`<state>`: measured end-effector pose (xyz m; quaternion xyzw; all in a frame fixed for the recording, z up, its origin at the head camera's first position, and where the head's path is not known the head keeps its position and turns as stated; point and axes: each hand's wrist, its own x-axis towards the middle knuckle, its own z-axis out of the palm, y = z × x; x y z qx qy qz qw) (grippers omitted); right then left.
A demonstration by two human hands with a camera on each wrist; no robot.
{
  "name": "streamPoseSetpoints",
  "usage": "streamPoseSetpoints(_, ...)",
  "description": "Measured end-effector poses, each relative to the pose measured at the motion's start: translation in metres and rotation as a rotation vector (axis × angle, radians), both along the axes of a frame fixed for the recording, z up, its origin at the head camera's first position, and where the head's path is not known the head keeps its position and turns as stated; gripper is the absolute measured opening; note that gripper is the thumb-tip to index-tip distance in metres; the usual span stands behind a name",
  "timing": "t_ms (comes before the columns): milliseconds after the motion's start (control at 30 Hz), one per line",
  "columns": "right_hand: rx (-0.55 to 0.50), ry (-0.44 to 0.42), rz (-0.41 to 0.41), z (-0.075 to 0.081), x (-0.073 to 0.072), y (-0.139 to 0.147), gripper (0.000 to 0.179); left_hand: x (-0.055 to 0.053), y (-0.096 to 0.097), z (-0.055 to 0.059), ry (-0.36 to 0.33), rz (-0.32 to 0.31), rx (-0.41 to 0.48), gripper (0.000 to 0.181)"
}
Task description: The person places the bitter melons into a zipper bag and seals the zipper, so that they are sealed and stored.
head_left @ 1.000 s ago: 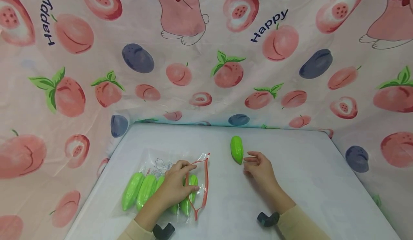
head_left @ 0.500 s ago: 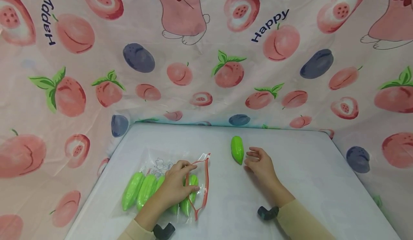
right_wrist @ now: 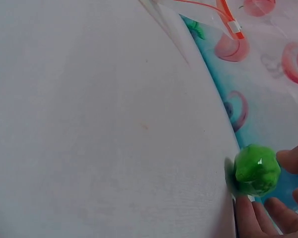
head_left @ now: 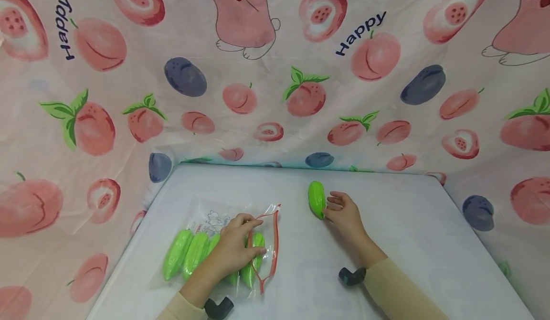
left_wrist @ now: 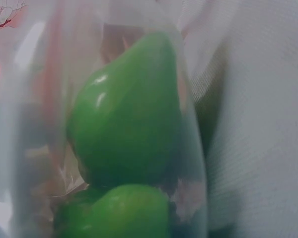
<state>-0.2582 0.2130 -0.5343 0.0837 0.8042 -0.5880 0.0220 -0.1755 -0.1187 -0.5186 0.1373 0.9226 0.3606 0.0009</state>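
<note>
Right now my right hand [head_left: 343, 211] reaches forward over the white table [head_left: 408, 243], fingers loosely spread and just closing about the loose green toy vegetable [head_left: 316, 199] near the far edge. My left hand [head_left: 234, 248] lies near the front-left corner, fingers curled and pressing on the clear zip bag [head_left: 266, 243] of green vegetables [head_left: 176, 255].
</note>
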Motion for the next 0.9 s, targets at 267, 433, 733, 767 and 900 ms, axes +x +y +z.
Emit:
streamPoseSetpoints(267, 0.005, -0.013, -0.015, -0.002, -0.011, -0.003, 0.069, -0.001, 0.001, 0.0, -0.003, 0.002, 0.001, 0.073)
streamPoseSetpoints(433, 0.028, -0.003, -0.013, -0.002, -0.014, -0.005, 0.068, -0.001, 0.001, 0.0, -0.005, 0.003, 0.002, 0.073)
streamPoseSetpoints(733, 0.068, 0.001, -0.003, -0.002, -0.017, -0.008, 0.068, -0.002, 0.001, 0.0, 0.0, -0.001, -0.002, 0.072)
streamPoseSetpoints(767, 0.075, 0.003, -0.003, -0.002, -0.017, -0.008, 0.068, -0.002, 0.001, 0.0, 0.0, -0.001, -0.002, 0.072)
streamPoseSetpoints(900, 0.101, 0.002, -0.01, -0.004, -0.017, -0.01, 0.067, -0.002, 0.001, 0.001, -0.006, 0.003, -0.006, 0.072)
